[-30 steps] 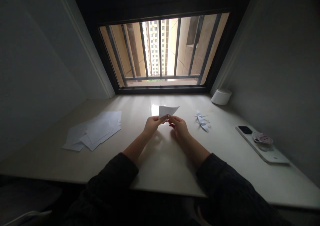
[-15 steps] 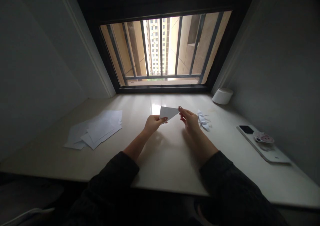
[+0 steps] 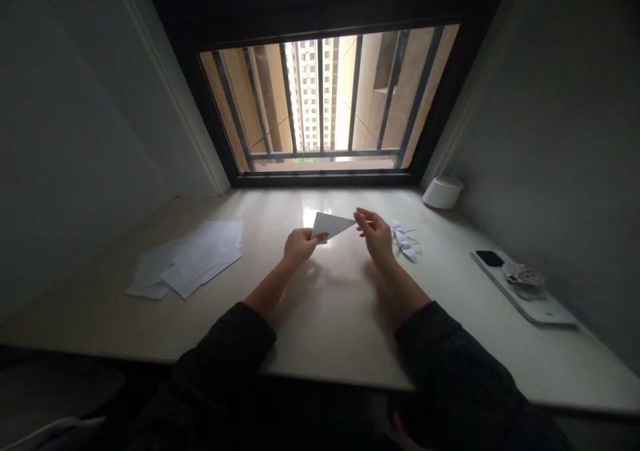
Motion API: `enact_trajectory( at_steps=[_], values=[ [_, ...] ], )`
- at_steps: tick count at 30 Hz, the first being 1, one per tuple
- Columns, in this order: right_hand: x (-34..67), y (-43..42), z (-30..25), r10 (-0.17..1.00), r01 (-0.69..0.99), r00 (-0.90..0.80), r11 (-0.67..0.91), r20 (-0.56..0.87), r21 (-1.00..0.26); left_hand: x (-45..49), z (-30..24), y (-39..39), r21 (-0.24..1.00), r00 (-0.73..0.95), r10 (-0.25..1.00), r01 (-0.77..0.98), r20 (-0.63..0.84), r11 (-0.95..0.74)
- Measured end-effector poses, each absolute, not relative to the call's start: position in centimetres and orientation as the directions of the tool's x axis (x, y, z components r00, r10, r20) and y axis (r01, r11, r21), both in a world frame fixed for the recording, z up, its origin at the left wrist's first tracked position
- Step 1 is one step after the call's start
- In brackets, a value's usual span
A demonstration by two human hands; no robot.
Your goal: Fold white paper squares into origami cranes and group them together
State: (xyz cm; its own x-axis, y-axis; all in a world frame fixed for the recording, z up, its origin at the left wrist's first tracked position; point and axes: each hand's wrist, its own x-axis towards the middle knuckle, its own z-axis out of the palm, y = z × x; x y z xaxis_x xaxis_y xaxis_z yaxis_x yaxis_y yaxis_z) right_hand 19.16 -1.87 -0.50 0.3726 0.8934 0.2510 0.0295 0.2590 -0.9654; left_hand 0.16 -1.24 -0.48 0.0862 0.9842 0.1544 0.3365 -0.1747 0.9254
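A small folded piece of white paper [image 3: 330,224], triangular in outline, is held above the pale sill. My left hand [image 3: 302,244] grips its wide left end, thumb on top and fingers underneath. At the pointed right tip, my right hand [image 3: 375,234] has thumb and fingertips closed on the paper. Just right of that hand lie several small folded paper figures [image 3: 404,240] with thin pointed ends. Over to the left rests a loose, overlapping pile of white paper sheets [image 3: 197,258].
A white phone [image 3: 525,291] with a round grip on its back lies at the right. Behind it, a white cylindrical object [image 3: 443,192] stands against the wall. The barred window [image 3: 323,104] closes off the far side of the sill [image 3: 330,344].
Both hands and the folded paper have shifted slightly left. My right hand's fingers have changed position at the paper's tip, the index finger now raised a little.
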Motion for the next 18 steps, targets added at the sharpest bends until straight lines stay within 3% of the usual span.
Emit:
enact_trajectory(
  at_steps=[5, 12, 15, 18],
  values=[
    [19.2, -2.1, -1.0, 0.956, 0.249, 0.119, 0.233, 0.269, -0.940, -0.3, 0.5, -1.6, 0.807, 0.062, 0.964, 0.535, 0.259, -0.251],
    [18.9, -2.6, -1.4, 0.969, 0.475, 0.027, 0.202, 0.244, -0.856, -0.6, 1.2, -1.8, 0.680, 0.054, 0.929, 0.667, 0.365, -0.306],
    [18.6, -2.5, -1.4, 0.974, 0.432, 0.048, 0.181, 0.223, -0.883, -0.6, 1.2, -1.7, 0.701, 0.002, 0.886, 0.610, 0.464, -0.369],
    [18.0, -2.5, -1.3, 0.976, 0.226, 0.124, 0.149, 0.180, -0.963, -0.5, 0.9, -1.5, 0.764, -0.094, 0.866, 0.525, 0.490, -0.375]
  ],
)
